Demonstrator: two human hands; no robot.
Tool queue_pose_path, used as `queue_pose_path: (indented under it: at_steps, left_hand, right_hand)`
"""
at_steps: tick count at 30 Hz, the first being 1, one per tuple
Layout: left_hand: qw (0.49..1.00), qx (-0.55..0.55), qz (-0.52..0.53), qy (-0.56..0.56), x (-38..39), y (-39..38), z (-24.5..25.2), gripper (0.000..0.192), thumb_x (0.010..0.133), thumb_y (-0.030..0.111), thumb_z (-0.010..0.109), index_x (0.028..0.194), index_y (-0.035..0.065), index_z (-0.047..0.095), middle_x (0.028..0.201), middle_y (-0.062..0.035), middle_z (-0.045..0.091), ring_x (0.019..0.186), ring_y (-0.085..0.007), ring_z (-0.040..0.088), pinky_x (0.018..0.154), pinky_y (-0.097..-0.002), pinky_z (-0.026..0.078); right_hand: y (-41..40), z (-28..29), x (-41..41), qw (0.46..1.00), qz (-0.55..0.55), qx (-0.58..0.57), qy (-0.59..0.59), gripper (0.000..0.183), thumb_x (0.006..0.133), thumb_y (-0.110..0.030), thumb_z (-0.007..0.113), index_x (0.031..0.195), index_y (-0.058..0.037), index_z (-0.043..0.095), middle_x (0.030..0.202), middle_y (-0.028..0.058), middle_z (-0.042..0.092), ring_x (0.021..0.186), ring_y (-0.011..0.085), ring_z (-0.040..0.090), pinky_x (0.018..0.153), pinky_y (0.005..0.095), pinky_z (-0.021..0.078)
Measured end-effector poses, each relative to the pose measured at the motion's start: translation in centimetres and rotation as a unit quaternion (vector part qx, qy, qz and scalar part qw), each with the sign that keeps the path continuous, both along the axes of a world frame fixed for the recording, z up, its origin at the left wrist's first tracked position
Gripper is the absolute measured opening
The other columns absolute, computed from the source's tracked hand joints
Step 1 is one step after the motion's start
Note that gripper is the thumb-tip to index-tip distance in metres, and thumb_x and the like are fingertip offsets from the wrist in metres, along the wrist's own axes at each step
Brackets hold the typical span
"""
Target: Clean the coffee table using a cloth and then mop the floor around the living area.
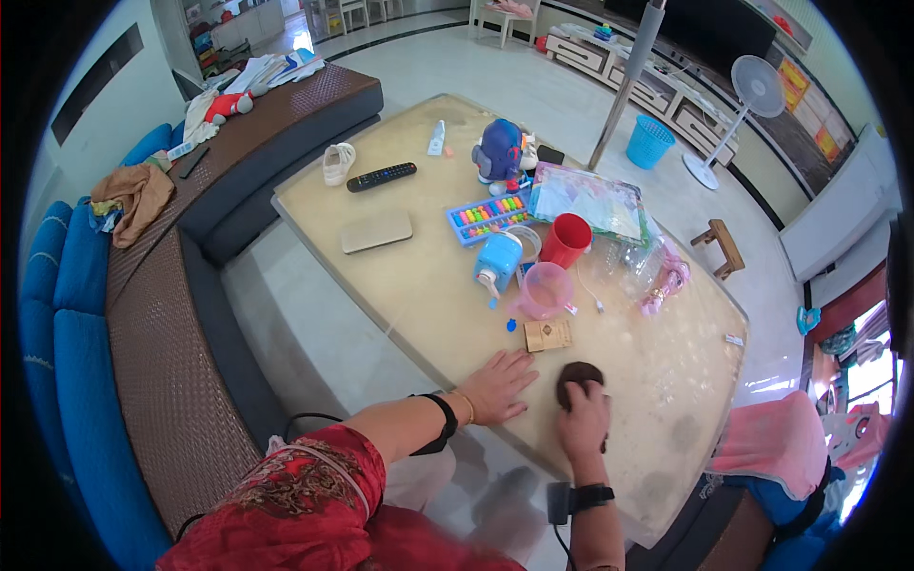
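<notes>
My right hand (585, 421) grips a dark brown, rounded object (580, 372) on the cream tabletop (443, 314); its exact kind is not clear, and the palm hides part of it. My left hand (498, 387) rests palm down near the table's edge, fingers apart, holding nothing. Just beyond its fingertips lies a small tan paper packet (548, 335), with a blue cap (511, 325) beside it. A pink translucent cup (546, 290), a blue bottle (498, 261) and a red cup (566, 240) stand farther back.
An abacus (489, 216), a blue toy figure (499, 151) and plastic-covered sheets (589, 200) occupy the far side. A remote control (381, 177), a white shoe (338, 164) and a flat beige case (376, 232) lie to the left. A metal pole (620, 100) rises behind the table.
</notes>
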State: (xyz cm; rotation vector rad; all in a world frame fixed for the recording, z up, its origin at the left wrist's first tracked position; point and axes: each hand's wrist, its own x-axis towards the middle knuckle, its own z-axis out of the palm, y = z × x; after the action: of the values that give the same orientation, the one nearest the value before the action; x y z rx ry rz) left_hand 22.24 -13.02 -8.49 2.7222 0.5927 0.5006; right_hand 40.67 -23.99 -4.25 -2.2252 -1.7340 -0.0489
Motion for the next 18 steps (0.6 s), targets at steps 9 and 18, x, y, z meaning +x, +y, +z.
queue_pose_path:
  at_steps: [9,18]
  left_hand:
    - [0.999,-0.007,-0.008,-0.031,0.4,-0.2,0.2,0.059,0.081,0.035,0.063,0.128,0.0014,0.050,0.138,-0.0208,0.040,0.132,-0.0347,0.032,0.109,-0.0480,0.025]
    - [0.999,-0.008,0.003,-0.048,0.0,-0.3,-0.1,0.058,0.081,0.034,0.064,0.126,0.0001,0.050,0.135,-0.0212,0.041,0.131,-0.0357,0.033,0.109,-0.0472,0.026]
  right_hand:
    - [-2.3,-1.0,5.5,0.979,-0.199,0.029,-0.038,0.043,0.067,-0.002,0.061,0.107,-0.0156,0.064,0.119,0.0138,0.054,0.098,0.0360,0.054,0.082,0.0447,0.0481]
    - [-0.9,-1.2,3.9,0.966,-0.253,0.013,-0.057,0.040,0.069,-0.007,0.064,0.109,-0.0147,0.063,0.120,0.0127,0.053,0.097,0.0362,0.053,0.081,0.0444,0.0484]
